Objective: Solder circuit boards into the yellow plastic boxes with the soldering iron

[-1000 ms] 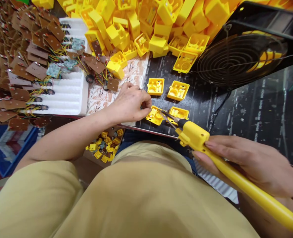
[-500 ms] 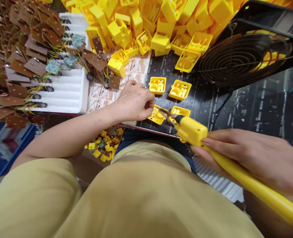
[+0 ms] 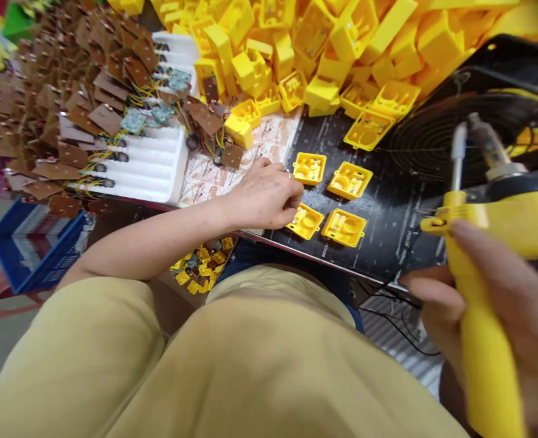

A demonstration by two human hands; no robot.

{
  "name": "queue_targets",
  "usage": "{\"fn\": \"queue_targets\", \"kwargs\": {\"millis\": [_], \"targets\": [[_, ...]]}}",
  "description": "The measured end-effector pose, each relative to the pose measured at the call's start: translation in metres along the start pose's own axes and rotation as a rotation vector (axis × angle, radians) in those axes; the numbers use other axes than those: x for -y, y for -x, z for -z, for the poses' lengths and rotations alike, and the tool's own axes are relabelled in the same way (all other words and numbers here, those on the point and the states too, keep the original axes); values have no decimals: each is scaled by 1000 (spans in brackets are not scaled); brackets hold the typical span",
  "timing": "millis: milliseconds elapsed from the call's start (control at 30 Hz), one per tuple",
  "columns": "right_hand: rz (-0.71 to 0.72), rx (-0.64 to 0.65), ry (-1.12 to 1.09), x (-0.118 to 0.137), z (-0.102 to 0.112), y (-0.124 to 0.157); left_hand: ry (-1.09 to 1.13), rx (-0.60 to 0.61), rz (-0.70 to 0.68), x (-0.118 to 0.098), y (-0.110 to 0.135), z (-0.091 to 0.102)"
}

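My left hand (image 3: 271,193) rests on the bench with its fingers curled at the left edge of a small yellow plastic case (image 3: 306,221); the fingertips are partly hidden. Three more open yellow cases lie close by: one behind it (image 3: 309,168), one at the back right (image 3: 349,180) and one at the front right (image 3: 344,228). At the right, my right hand (image 3: 487,292) is wrapped round the handle of a yellow soldering gun (image 3: 487,359), somewhat blurred. Its metal tip and nozzle point up and away, in front of the black fan.
Yellow cases (image 3: 318,91) are heaped at the back. On the left, brown circuit boards (image 3: 90,79) with wires cover a white foam tray (image 3: 159,164). A black fan (image 3: 424,140) stands at the right. Below are a blue crate (image 3: 22,267) and a container of filled cases (image 3: 200,267).
The soldering gun has been lifted away from the front cases, to the right and tipped upward. My left hand stays by the same case. The view has shifted a little.
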State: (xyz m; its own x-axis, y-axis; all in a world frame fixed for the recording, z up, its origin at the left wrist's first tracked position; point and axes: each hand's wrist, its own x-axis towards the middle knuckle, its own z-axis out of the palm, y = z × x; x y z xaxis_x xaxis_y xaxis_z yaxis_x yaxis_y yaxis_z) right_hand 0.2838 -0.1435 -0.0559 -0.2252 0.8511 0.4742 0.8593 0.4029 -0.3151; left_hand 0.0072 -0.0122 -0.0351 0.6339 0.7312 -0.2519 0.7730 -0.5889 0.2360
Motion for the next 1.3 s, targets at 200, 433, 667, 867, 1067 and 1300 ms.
{"fn": "queue_targets", "kwargs": {"millis": [200,433,667,867,1067,1300], "targets": [[340,-41,13,-11,-48,-34,100,-423,103,38,23,29],[243,7,-177,-16,-72,-21,-106,-264,103,98,34,32],[242,55,-212,-5,-68,-14,-199,-274,71,102,22,2],[239,41,-188,7,-73,-14,-113,-228,69,120,17,10],[225,24,-162,10,-80,-17,67,-262,-42,107,33,42],[259,-3,-166,25,-83,-41,157,-219,-127,44,28,31]]}}
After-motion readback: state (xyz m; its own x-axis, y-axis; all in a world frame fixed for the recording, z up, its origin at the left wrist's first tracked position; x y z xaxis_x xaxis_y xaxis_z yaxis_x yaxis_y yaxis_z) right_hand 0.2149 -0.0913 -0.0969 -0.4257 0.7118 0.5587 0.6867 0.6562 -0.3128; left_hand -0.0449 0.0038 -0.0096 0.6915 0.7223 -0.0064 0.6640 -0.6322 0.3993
